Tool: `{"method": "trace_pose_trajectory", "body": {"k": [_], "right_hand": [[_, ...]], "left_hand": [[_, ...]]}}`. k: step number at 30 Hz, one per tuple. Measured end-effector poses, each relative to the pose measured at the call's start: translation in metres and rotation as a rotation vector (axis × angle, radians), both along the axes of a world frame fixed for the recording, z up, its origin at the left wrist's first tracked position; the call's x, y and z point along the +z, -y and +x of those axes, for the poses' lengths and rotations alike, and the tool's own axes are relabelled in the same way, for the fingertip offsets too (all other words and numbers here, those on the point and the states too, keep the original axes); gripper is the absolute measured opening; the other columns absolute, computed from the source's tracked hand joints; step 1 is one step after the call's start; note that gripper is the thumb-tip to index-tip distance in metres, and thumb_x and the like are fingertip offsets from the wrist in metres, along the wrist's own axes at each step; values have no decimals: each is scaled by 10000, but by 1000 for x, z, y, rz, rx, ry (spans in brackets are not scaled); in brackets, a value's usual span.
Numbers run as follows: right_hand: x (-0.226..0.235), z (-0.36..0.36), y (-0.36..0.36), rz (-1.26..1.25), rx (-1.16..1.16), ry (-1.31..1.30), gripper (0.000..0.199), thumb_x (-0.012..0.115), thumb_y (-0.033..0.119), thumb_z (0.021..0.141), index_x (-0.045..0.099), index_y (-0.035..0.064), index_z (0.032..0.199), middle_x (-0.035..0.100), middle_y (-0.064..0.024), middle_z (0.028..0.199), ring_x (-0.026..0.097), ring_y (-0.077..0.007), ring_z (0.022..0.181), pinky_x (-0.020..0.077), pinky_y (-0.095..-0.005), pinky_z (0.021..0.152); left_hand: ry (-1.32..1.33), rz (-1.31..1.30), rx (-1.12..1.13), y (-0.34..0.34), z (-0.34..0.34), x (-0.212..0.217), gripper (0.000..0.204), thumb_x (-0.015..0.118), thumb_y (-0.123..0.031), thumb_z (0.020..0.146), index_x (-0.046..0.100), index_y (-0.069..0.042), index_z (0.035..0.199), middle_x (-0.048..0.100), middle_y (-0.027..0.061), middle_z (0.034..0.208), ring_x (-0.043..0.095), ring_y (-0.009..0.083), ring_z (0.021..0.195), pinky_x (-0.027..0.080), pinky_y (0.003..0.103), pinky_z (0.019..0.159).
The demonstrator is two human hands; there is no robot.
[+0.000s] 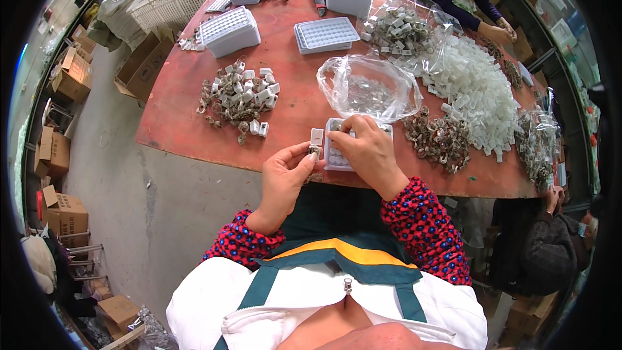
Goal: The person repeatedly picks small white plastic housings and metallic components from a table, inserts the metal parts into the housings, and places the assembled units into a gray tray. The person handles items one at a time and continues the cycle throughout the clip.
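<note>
Close to the table's near edge, my left hand (286,177) pinches a small white plastic housing (317,137) upright between thumb and fingers. A bit of brownish coiled material shows at the housing's lower end, by my fingertips. Just to the right, my right hand (372,155) reaches over a white tray (339,167) of small round pale pieces. Its thumb and forefinger are drawn together at the tray's left side; whatever they grip is too small to make out. Part of the tray is hidden under that hand.
Left lies a pile of white housings with brown coils (238,97). Beyond the tray is an open clear bag (369,94). Right are loose brown coils (439,140) and a heap of translucent white pieces (476,91). Stacked white trays (230,31) stand farther back. Two other people work at right.
</note>
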State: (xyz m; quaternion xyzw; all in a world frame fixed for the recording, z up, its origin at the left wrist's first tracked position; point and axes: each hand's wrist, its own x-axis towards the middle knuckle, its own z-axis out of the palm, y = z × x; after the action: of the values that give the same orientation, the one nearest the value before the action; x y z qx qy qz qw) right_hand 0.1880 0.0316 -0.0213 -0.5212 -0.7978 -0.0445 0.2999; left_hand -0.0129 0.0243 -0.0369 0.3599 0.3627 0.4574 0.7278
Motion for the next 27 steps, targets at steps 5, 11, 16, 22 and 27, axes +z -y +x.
{"method": "trace_pose_trajectory", "body": {"k": [5,11,16,22,27], "right_hand": [[16,2,23,-235,1,-501,164,757,46,811,759,73,973,684,-66,907,677,-228,826,542,-325,685],[26,-11,46,-128,10,-491,164,760,18,805,738,37,966,684,-83,922,685,-235,793,553,-337,671],[26,-16,49,-38,-40,-350,144,755,72,794,689,64,921,655,-74,916,651,-274,856,542,-386,719],[29,-12,50,-30,2,-316,151,738,69,807,684,44,946,645,-79,902,645,-282,843,540,-385,725],[30,-14,54,-26,-8,-258,166,724,68,816,687,33,974,644,-84,906,641,-287,834,541,-386,735]], "left_hand": [[-23,77,-10,4,5,0,338,644,-40,973,579,94,1276,707,155,1132,722,203,964,598,302,846],[-26,143,-61,10,15,4,340,616,-16,982,563,104,1295,694,164,1151,711,202,991,595,302,869],[-17,169,-90,17,15,9,365,602,-2,983,539,116,1322,687,168,1162,700,188,1008,586,301,893],[-23,224,-98,17,20,7,390,606,-2,980,521,126,1339,687,168,1155,692,179,1018,584,294,896],[-13,212,-92,17,20,6,373,609,-1,979,535,126,1323,690,165,1144,697,176,1003,588,292,883]]}}
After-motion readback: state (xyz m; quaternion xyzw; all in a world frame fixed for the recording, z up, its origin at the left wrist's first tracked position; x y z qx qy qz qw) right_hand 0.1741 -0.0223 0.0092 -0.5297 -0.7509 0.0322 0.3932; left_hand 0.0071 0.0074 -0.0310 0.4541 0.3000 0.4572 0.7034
